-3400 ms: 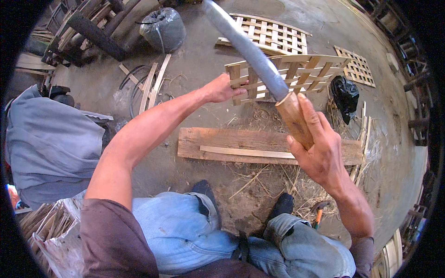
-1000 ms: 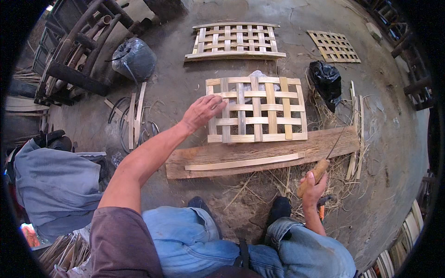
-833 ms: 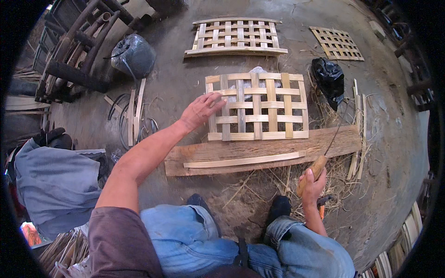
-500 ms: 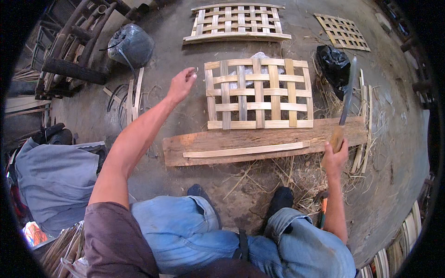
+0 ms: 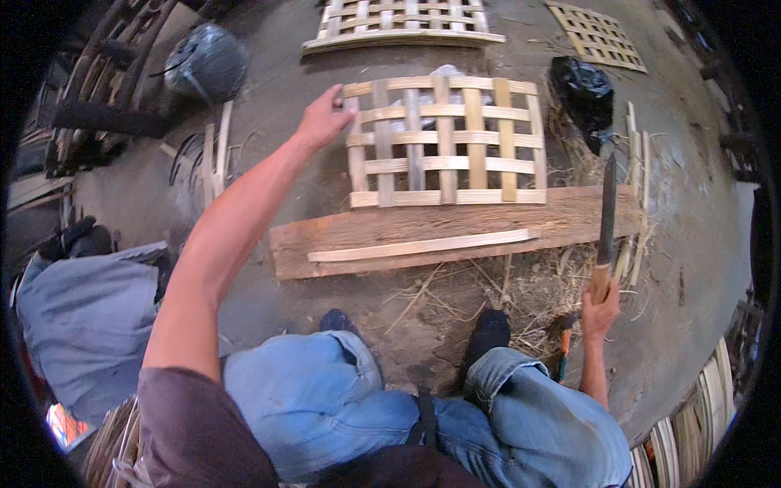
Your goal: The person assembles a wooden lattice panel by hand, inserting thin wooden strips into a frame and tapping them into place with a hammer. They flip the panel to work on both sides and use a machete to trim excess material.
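Observation:
My left hand (image 5: 325, 120) is at the upper left corner of a woven panel of flat, pale split-wood or bamboo strips (image 5: 447, 167), its fingers closed on the edge. The panel leans up behind a rough brown plank (image 5: 464, 224), its lower edge close to the wood. On the plank lies one loose pale strip (image 5: 423, 246). Over to the right, my right hand (image 5: 600, 315) is wrapped round the wooden handle of a long knife (image 5: 607, 220), whose dark blade points up and away from me.
Another woven panel (image 5: 407, 37) lies at the back, and a smaller one (image 5: 598, 37) at the far right. A black plastic bag (image 5: 582, 93) sits beside loose strips. A wrapped grey bundle (image 5: 207, 63) stands far left. Shavings (image 5: 537, 313) and an orange-handled tool (image 5: 564, 354) are near my foot.
My left hand has reached the panel's upper left corner and closed on it. My right hand has drawn the knife down and toward me. The whole view has shifted slightly.

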A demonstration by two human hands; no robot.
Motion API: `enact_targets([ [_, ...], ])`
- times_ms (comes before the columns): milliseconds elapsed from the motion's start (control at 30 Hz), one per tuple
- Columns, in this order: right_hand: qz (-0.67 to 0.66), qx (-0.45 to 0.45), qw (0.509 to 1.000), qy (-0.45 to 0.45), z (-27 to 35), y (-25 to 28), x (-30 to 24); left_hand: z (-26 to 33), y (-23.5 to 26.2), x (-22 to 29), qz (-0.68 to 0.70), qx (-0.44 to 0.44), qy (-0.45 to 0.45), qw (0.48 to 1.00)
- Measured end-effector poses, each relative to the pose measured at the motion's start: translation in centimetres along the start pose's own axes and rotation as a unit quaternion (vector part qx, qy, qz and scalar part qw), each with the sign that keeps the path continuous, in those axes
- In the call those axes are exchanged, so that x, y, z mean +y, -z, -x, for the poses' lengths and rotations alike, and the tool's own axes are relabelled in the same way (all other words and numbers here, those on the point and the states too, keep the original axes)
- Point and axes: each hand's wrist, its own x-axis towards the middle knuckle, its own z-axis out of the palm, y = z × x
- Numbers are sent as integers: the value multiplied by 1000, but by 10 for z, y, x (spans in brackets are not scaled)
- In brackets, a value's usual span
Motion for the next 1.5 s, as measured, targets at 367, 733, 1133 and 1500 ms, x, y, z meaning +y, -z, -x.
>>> enact_targets([
  [367,59,-43,997,-25,49,7,43,0,8,11,25,-50,-18,998],
  [733,-226,-60,962,143,-161,-79,-163,-5,15,5,36,-64,-4,997],
  [1133,-342,-180,921,47,-190,-142,-192,1,7,8,47,-45,5,998],
  [1500,-351,-165,918,85,-188,-143,-193,2,9,9,73,-49,-19,996],
])
